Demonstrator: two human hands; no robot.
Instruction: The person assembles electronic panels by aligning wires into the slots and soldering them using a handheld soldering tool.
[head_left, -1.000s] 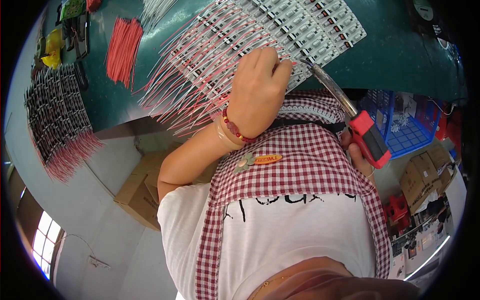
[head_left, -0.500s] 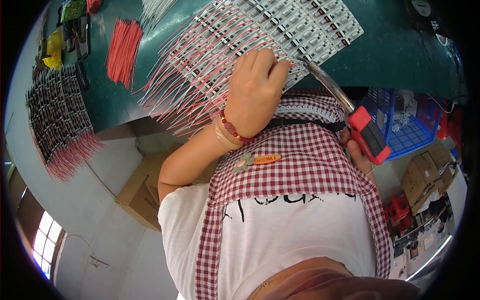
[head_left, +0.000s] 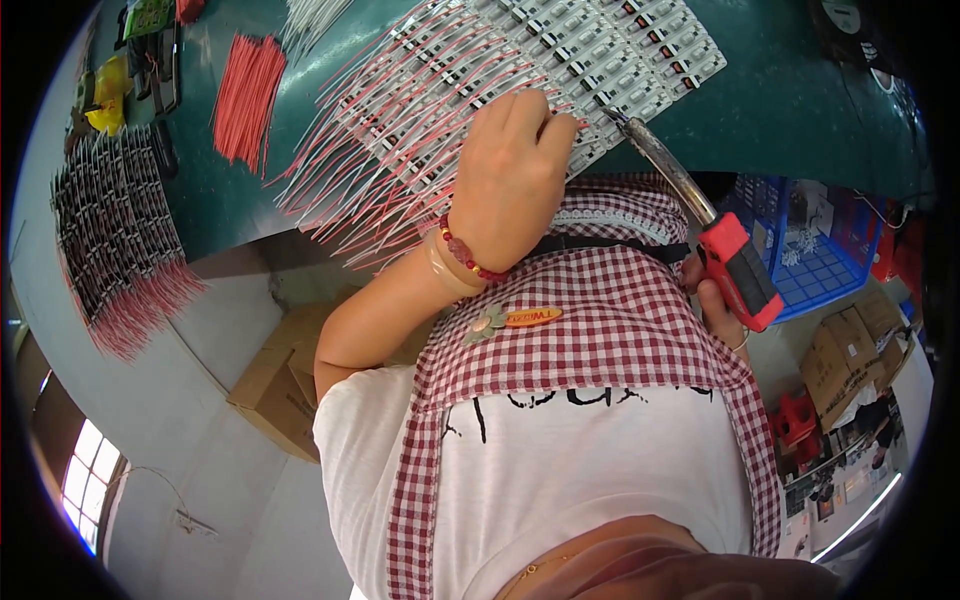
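My left hand [head_left: 512,165] is closed over the near edge of a panel of small circuit boards [head_left: 610,75]. Its fingertips are hidden beneath the hand, so what they pinch does not show. Red and white wires [head_left: 400,130] fan out leftward from the board rows and pass under this hand. Partly covered by the tool's handle, my right hand [head_left: 716,305] is wrapped around a soldering iron [head_left: 738,270] with a red and black grip. The iron's metal barrel slants up and left, its tip over the boards just right of my left fingers.
A bundle of loose red wires [head_left: 247,100] lies on the green table [head_left: 800,120], with white wires [head_left: 315,22] beside it. Wired boards [head_left: 120,220] hang over the left edge. A blue basket [head_left: 825,270] stands at the right, near cardboard boxes [head_left: 845,355].
The soldering iron has shifted slightly right, its tip a little farther from my left fingers. My left hand has moved slightly up and left, still closed.
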